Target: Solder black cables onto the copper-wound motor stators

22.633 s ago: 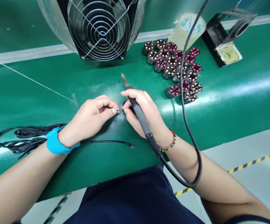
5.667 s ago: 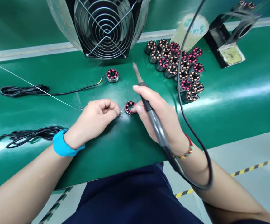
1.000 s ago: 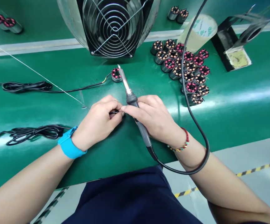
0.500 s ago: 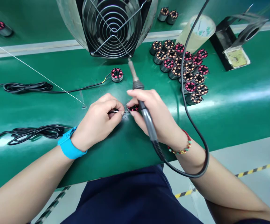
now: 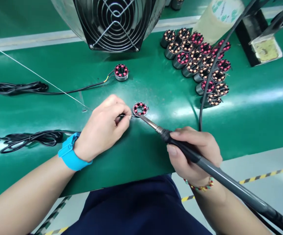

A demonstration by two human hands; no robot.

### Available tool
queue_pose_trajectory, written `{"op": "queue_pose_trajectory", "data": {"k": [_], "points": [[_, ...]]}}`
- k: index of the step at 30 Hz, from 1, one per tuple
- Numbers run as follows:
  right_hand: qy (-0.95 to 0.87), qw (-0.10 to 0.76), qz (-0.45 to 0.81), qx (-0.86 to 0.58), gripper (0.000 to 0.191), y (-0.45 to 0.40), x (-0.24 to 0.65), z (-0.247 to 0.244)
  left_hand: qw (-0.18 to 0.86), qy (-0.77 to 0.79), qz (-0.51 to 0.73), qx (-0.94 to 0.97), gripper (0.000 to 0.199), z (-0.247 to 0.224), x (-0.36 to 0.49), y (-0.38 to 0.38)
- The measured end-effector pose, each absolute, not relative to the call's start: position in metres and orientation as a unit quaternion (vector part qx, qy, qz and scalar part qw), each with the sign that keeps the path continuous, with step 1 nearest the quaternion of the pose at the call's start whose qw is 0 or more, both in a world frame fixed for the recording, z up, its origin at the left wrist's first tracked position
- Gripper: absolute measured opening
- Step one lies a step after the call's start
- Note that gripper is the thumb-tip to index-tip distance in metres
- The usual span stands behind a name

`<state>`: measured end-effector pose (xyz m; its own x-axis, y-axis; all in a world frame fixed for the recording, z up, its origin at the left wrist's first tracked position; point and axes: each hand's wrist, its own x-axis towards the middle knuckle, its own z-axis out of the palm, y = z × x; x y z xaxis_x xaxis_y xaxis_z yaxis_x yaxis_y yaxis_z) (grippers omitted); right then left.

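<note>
My right hand (image 5: 195, 155) is closed round the handle of a soldering iron (image 5: 189, 151). The iron's tip meets the near edge of a motor stator (image 5: 140, 109) with red windings, which lies on the green bench. Pinched in my left hand (image 5: 107, 124) is a thin black wire (image 5: 123, 115) whose end reaches the same edge of the stator. That wire seems to belong to the coiled black cable (image 5: 33, 138) by my left wrist. Whether tip and wire end touch is too small to tell.
A second stator (image 5: 121, 72) farther back has a black cable (image 5: 21, 87) attached. Several stators (image 5: 192, 67) stand grouped at the right, before a tape roll (image 5: 218, 19). A fan (image 5: 115, 26) faces me at the back. The iron stand (image 5: 265, 50) holds a yellowish sponge. Thin solder-like strand (image 5: 38, 76) slants across the left.
My right hand has let go of the stator and drawn back to the right, now gripping the iron with its tip swung down onto the stator. My left hand stays nearly still.
</note>
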<state>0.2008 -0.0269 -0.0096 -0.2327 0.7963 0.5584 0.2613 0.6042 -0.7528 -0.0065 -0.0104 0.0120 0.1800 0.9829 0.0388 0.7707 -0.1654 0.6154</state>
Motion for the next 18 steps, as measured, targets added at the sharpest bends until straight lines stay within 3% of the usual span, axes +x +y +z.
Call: {"op": "queue_pose_trajectory", "data": {"k": [18], "points": [[-0.763,0.474,0.301,-0.321,0.029,-0.0259,0.2007,-0.0086,0.244,0.59,0.25,0.728,0.015,0.0096,-0.0074,-0.0124]]}}
